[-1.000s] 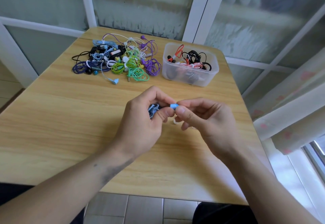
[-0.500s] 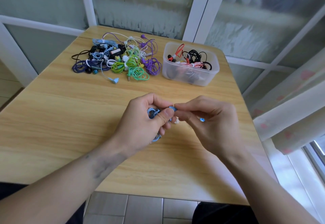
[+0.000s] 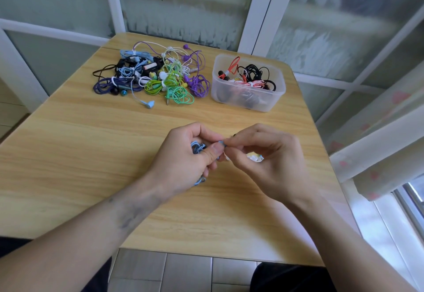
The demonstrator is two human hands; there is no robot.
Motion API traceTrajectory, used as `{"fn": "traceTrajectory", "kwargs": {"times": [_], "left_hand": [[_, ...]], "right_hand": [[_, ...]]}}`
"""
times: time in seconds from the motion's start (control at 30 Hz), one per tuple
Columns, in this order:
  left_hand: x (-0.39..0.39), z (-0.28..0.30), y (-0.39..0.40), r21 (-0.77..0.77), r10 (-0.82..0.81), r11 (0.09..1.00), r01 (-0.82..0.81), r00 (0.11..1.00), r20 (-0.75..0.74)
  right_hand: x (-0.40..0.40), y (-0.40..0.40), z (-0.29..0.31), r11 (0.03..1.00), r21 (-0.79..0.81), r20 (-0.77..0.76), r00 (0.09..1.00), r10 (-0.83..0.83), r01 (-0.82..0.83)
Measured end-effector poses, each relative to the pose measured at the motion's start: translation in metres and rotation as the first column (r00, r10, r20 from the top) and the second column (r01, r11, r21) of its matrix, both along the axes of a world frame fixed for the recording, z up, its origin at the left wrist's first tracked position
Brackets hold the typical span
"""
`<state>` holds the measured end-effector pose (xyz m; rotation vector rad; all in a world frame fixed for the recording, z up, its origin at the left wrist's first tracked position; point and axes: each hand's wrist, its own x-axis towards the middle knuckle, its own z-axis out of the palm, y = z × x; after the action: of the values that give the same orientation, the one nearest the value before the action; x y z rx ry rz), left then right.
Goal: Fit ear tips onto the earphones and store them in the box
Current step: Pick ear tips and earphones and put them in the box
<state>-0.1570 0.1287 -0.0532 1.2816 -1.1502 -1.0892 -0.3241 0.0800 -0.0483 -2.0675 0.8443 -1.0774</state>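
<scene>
My left hand (image 3: 183,156) grips a coiled light-blue earphone (image 3: 196,147); its earbud sticks out between thumb and forefinger. My right hand (image 3: 268,156) pinches at that earbud's end, fingertips meeting the left thumb. Small white ear tips (image 3: 255,158) lie tucked under the right hand's curled fingers. At the back right of the wooden table (image 3: 80,154) stands a clear plastic box (image 3: 270,101) holding black and red-white earphones. A heap of coloured earphones (image 3: 158,78) lies at the back left.
One loose light-blue earbud (image 3: 149,104) trails out of the heap toward me. A white window frame and frosted panes run behind the table. A curtain (image 3: 378,144) hangs just past the table's right edge.
Both hands have stayed near the table's middle, working at the blue earbud. The right hand's fingers have closed in over the earbud's end, and white ear tips now show under its palm.
</scene>
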Motion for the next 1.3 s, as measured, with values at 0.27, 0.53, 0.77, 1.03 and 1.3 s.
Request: {"fn": "traceTrajectory", "kwargs": {"times": [0.27, 0.53, 0.77, 1.03, 1.3], "left_hand": [[-0.002, 0.004, 0.002, -0.098, 0.046, 0.994, -0.04, 0.997, 0.059], [-0.002, 0.001, 0.001, -0.107, 0.071, 0.992, -0.06, 0.992, 0.101], [-0.001, 0.004, 0.0, 0.066, 0.063, 0.997, -0.049, 0.972, -0.226], [0.001, 0.01, -0.006, 0.194, 0.044, 0.976, 0.095, 0.793, -0.608], [-0.004, 0.01, -0.003, 0.192, 0.038, 0.974, 0.124, 0.739, -0.672]], "right_hand": [[0.004, 0.004, 0.004, 0.881, 0.467, 0.198, 0.98, -0.018, -0.078], [0.001, 0.003, 0.003, 0.91, 0.412, 0.167, 0.985, -0.032, -0.04], [-0.008, -0.005, 0.01, 0.936, 0.351, 0.112, 0.992, -0.057, 0.014], [-0.055, -0.029, 0.019, 0.954, -0.02, -0.566, 0.784, -0.256, 0.298], [-0.051, -0.033, 0.014, 0.975, -0.018, -0.695, 0.699, -0.17, 0.22]]}}
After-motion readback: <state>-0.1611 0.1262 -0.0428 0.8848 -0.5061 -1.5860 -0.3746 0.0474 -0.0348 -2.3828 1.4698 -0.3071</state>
